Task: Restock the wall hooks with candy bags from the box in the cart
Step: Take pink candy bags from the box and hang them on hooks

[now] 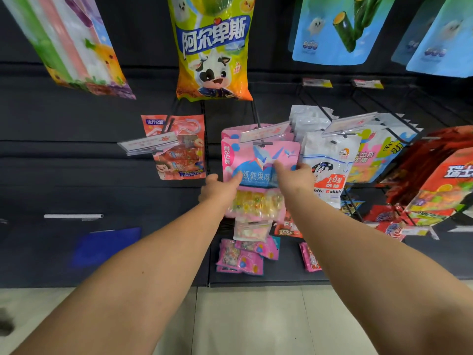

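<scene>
1. Pale, smooth tiled floor lies nearest the camera; two bare forearms reach out over it toward the wall.
2. Left hand: fingers curled onto the lower left edge of a glossy pink plastic candy bag with a blue band and a paper-crane print, thumb raised at the bag's left side.
3. Right hand: gripping the same bag at its right side, forefinger extended across the front panel.
4. The bag hangs upright, long axis vertical, top edge at a black wire wall hook, printed face toward the camera. A clear window in its lower part shows yellow and pastel wrapped sweets. Legible print: "纸鹤果味".
5. A clear plastic price-tag strip sits at the hook's front end, just above the bag.
6. Just right of it, white plastic bags with a rabbit picture hang in a row; legible print "hite Rabbit".
7. Left of it, an orange-red bag with a cartoon child hangs on its own hook.
8. Above, a yellow-green bag with a cartoon cow reads "阿尔卑斯".
9. A dark matte panelled wall backs everything.
</scene>
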Action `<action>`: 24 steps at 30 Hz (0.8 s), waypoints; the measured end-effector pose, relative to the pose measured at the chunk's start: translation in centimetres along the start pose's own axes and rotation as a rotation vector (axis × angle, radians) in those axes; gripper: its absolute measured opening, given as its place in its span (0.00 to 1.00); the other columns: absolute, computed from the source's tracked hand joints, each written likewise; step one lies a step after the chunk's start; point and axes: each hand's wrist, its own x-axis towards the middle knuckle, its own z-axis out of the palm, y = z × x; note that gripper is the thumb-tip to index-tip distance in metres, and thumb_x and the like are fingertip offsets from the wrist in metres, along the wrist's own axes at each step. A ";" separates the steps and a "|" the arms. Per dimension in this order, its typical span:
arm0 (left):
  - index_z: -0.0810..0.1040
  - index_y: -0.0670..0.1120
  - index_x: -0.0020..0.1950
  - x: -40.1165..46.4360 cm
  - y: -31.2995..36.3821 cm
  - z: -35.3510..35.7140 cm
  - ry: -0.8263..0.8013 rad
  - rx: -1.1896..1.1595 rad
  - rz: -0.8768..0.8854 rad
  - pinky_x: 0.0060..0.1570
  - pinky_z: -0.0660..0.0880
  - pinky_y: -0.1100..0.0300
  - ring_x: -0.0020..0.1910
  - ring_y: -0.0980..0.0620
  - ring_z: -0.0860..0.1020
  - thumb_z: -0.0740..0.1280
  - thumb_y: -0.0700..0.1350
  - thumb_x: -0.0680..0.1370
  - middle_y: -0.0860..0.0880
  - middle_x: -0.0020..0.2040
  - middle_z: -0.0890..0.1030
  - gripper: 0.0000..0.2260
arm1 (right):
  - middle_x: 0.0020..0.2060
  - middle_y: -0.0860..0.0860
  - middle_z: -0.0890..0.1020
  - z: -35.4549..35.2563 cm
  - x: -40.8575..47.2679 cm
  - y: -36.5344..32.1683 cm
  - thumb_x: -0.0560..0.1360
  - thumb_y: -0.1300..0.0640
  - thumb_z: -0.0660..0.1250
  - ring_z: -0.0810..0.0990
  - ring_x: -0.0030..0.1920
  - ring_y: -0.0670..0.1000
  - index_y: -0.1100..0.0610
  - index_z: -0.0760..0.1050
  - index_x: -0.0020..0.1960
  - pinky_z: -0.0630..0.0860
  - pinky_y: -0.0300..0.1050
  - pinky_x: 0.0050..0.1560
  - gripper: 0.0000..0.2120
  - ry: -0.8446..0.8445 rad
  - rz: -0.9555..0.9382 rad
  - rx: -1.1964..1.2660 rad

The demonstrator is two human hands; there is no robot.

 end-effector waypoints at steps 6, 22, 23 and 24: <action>0.62 0.52 0.79 -1.0 -1.2 -4.0 0.108 0.614 0.259 0.73 0.63 0.45 0.76 0.42 0.63 0.64 0.64 0.78 0.46 0.77 0.65 0.33 | 0.63 0.58 0.75 2.4 -2.4 2.4 0.74 0.50 0.71 0.76 0.63 0.61 0.59 0.67 0.68 0.73 0.53 0.63 0.27 0.064 -0.012 -0.121; 0.66 0.53 0.76 -5.2 -17.4 -40.0 0.240 0.882 -0.021 0.71 0.65 0.47 0.74 0.42 0.66 0.65 0.64 0.78 0.47 0.75 0.69 0.30 | 0.75 0.54 0.64 29.9 -31.3 -2.6 0.78 0.45 0.64 0.61 0.75 0.58 0.46 0.56 0.78 0.61 0.58 0.72 0.32 -0.746 -0.800 -1.079; 0.65 0.53 0.77 -6.1 -19.2 -43.6 0.269 0.872 -0.055 0.72 0.64 0.47 0.74 0.42 0.65 0.65 0.63 0.78 0.47 0.75 0.68 0.30 | 0.75 0.54 0.64 32.4 -34.4 -2.9 0.78 0.45 0.64 0.61 0.75 0.58 0.46 0.56 0.78 0.61 0.57 0.73 0.32 -0.784 -0.829 -1.072; 0.64 0.52 0.77 -7.1 -20.9 -47.2 0.301 0.861 -0.096 0.72 0.62 0.47 0.75 0.42 0.64 0.64 0.63 0.78 0.46 0.76 0.67 0.30 | 0.75 0.54 0.65 34.8 -37.7 -3.1 0.79 0.45 0.63 0.61 0.75 0.57 0.46 0.56 0.78 0.61 0.57 0.73 0.31 -0.826 -0.864 -1.062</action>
